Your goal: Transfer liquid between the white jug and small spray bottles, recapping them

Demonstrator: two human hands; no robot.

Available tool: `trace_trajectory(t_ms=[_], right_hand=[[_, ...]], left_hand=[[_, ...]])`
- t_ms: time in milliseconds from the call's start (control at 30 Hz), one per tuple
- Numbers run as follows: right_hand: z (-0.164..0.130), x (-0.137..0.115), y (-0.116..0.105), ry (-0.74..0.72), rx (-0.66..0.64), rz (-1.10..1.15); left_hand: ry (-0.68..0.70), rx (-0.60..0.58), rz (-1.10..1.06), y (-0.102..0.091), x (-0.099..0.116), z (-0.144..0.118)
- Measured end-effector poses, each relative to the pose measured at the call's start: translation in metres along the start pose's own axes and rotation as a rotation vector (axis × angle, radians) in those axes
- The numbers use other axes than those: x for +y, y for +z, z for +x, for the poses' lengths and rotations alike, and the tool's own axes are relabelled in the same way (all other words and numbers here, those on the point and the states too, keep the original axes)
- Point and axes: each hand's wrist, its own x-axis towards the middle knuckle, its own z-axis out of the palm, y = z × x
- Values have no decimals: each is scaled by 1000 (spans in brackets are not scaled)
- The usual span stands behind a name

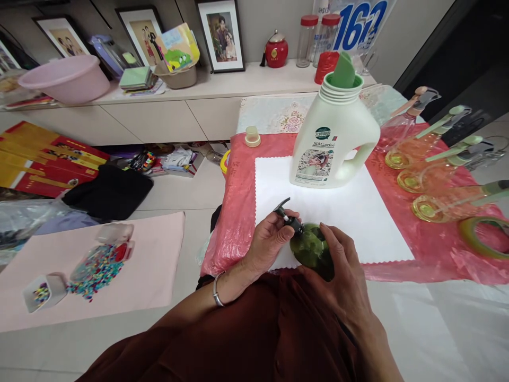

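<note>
My left hand (pixel 267 241) pinches the collar of a black pump head (pixel 289 218) at the mouth of a green see-through bottle (pixel 310 246). The bottle tilts toward my left, and my right hand (pixel 347 265) wraps round its body. Whether the pump is screwed on or only resting at the neck, I cannot tell. Just beyond my hands a big pale detergent jug (pixel 345 124) stands upright on a white sheet (pixel 274 185). A green spout shows in the jug's uncapped mouth. A pale cap (pixel 252 137) sits apart on the pink table cover (pixel 242 180).
Several spray bottles (pixel 431 204) holding yellow liquid stand along the table's right side, near a roll of tape (pixel 483 236). Left of the table, colourful beads (pixel 97 270) lie on a pink mat (pixel 159 254). A cabinet (pixel 151 119) runs behind, with a pink basin (pixel 66 79) on top.
</note>
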Motion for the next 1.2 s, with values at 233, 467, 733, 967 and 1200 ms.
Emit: trace_trajectory(t_ms=[233, 467, 733, 967, 1200], right_hand=[[-1, 0, 1, 10, -16, 25], [1, 0, 4, 19, -12, 51], [1, -1, 5, 24, -20, 54], [2, -2, 5, 30, -12, 75], [5, -2, 5, 21, -14, 81]], left_hand=[[-81, 40, -44, -1, 5, 2], [-60, -11, -61, 4, 10, 0], [-116, 55, -73, -1, 12, 4], [-76, 22, -91, 6, 16, 3], [-121, 63, -57, 1, 14, 7]])
